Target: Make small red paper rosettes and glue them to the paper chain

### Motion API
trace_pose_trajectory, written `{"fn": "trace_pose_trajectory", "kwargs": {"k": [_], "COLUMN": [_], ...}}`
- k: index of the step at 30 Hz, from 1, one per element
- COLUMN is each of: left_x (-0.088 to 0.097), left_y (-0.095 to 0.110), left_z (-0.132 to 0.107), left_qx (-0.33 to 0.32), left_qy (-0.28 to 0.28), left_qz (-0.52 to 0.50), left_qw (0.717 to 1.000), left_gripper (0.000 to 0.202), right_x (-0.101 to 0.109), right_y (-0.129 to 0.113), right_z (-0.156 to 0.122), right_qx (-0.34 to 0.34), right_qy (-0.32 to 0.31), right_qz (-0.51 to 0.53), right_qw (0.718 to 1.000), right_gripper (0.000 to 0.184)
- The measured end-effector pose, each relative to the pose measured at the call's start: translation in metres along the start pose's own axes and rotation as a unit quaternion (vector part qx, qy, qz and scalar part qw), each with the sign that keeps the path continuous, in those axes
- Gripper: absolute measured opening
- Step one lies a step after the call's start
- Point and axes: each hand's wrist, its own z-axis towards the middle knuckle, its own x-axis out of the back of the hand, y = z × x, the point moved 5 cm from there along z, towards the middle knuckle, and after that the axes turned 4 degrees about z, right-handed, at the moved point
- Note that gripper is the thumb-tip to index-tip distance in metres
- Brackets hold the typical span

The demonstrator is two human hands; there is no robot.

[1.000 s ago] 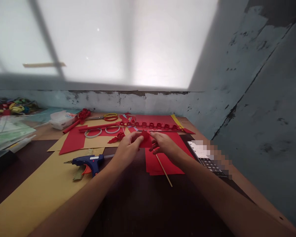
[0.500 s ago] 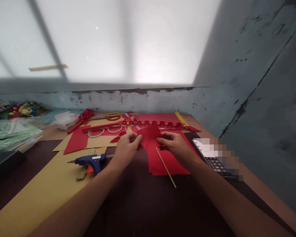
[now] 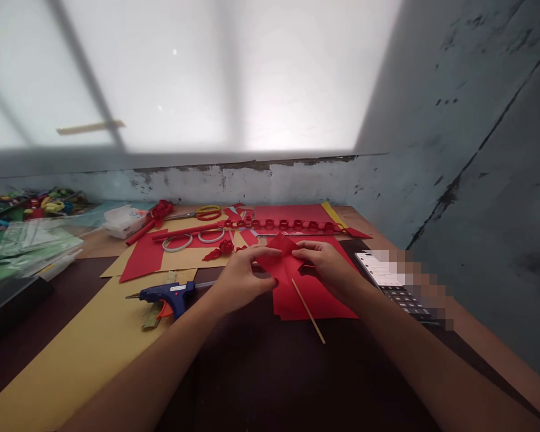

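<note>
Both hands pinch a small piece of red paper (image 3: 281, 255) above a stack of red sheets (image 3: 317, 297) on the dark table. My left hand (image 3: 243, 276) grips its left edge with fingers closed. My right hand (image 3: 326, 264) holds its right edge, fingers curled. A thin wooden stick (image 3: 308, 311) lies slantwise on the red sheets just below my right hand.
A blue glue gun (image 3: 166, 294) lies on yellow card (image 3: 85, 342) to the left. Behind are a red paper chain (image 3: 283, 225), two rings (image 3: 193, 239), scissors (image 3: 202, 212), a red rolled stick (image 3: 141, 231) and a white box (image 3: 121, 221). A phone (image 3: 387, 279) lies at right by the wall.
The red paper piece went from a small folded shape to a wider, opened one, then dropped closer to the red sheets. Both hands stayed on it. The view shifted slightly.
</note>
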Motion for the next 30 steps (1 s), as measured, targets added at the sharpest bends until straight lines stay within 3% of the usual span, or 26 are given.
{"fn": "trace_pose_trajectory", "kwargs": {"k": [4, 6, 11, 14, 17, 30], "left_x": [0.003, 0.007, 0.015, 0.013, 0.009, 0.011], "left_y": [-0.001, 0.000, 0.002, 0.003, 0.004, 0.022], "left_z": [0.000, -0.001, -0.002, -0.002, -0.002, -0.007], "left_qx": [0.045, 0.064, 0.044, 0.016, 0.014, -0.050], "left_qy": [0.021, 0.052, 0.127, 0.125, 0.102, 0.132], "left_qz": [-0.044, -0.038, -0.030, -0.093, -0.131, 0.000], "left_qw": [0.998, 0.996, 0.991, 0.988, 0.986, 0.990], "left_gripper": [0.029, 0.030, 0.027, 0.025, 0.031, 0.025], "right_x": [-0.004, -0.008, -0.021, -0.026, -0.028, -0.027], "right_y": [0.002, 0.001, -0.011, -0.016, -0.016, -0.019], "right_z": [-0.002, -0.004, -0.015, -0.021, -0.023, -0.024], "right_qx": [-0.012, -0.005, 0.077, 0.126, 0.144, 0.138], "right_qy": [-0.020, -0.033, -0.081, -0.088, -0.087, -0.058], "right_qz": [0.000, 0.010, -0.008, -0.090, -0.097, -0.040], "right_qw": [1.000, 0.999, 0.994, 0.984, 0.981, 0.988], "right_gripper": [0.008, 0.009, 0.023, 0.027, 0.026, 0.025]}}
